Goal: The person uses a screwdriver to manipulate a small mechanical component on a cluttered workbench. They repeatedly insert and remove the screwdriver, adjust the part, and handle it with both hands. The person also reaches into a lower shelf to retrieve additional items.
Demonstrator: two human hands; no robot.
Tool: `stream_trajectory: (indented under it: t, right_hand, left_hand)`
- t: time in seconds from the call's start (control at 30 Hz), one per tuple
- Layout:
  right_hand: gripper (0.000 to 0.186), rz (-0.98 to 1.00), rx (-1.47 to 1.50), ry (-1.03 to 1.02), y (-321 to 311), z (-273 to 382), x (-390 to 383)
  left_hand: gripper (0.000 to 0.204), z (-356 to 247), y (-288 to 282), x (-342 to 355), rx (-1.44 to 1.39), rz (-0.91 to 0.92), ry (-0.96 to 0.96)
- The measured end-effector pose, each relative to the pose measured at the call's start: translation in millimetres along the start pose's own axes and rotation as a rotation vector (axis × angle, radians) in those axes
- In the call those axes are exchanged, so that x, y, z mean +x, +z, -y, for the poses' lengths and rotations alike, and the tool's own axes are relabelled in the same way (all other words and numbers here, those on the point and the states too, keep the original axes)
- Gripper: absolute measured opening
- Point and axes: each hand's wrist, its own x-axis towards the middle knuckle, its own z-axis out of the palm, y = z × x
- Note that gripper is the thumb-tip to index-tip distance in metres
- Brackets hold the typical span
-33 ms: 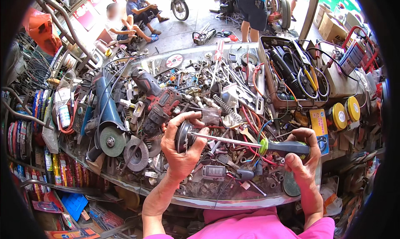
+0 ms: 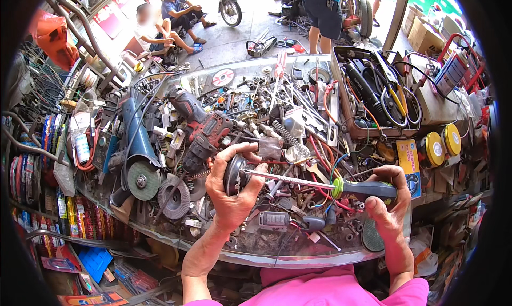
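My left hand (image 2: 229, 194) holds a round dark part (image 2: 233, 178) on edge between fingers and thumb, over the cluttered bench. The long steel shaft of a screwdriver (image 2: 285, 180) meets the part's middle. My right hand (image 2: 389, 204) is closed on the screwdriver's dark handle (image 2: 360, 191) with a green collar. Beneath and around them lie loose bolts, springs, wires and small metal parts. A red-and-black drill (image 2: 205, 135) lies left of my left hand, with a blue angle grinder (image 2: 133, 130) and a grey flap disc (image 2: 174, 195) beyond.
A glass-topped bench (image 2: 314, 258) holds the clutter. An open tool case (image 2: 362, 124) and yellow tins (image 2: 434, 148) are at the right, packed racks at the left. Two seated people (image 2: 181, 15), a standing person (image 2: 322, 15) and a motorbike wheel (image 2: 230, 12) are beyond the bench.
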Motion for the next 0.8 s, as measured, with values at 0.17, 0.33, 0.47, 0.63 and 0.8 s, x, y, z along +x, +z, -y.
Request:
stream_trajectory:
  t: [0.17,0.33,0.47,0.63,0.8]
  right_hand:
    - [0.061,0.003,0.096,0.169,-9,6,3]
    - [0.067,0.027,0.048,0.023,1,4,4]
    - [0.072,0.078,-0.045,-0.078,4,-1,3]
    - [0.061,0.057,-0.027,0.093,-2,1,2]
    - [0.061,0.02,-0.011,0.121,0,-1,1]
  left_hand:
    - [0.04,-3,0,-1,0.081,0.03,0.083]
    - [0.041,0,1,0,0.003,-0.008,0.007]
    - [0.041,3,-2,3,-0.006,-0.043,0.024]
    - [0.041,4,-4,1,0.036,-0.025,0.002]
    - [0.037,2,0,1,0.012,-0.011,-0.003]
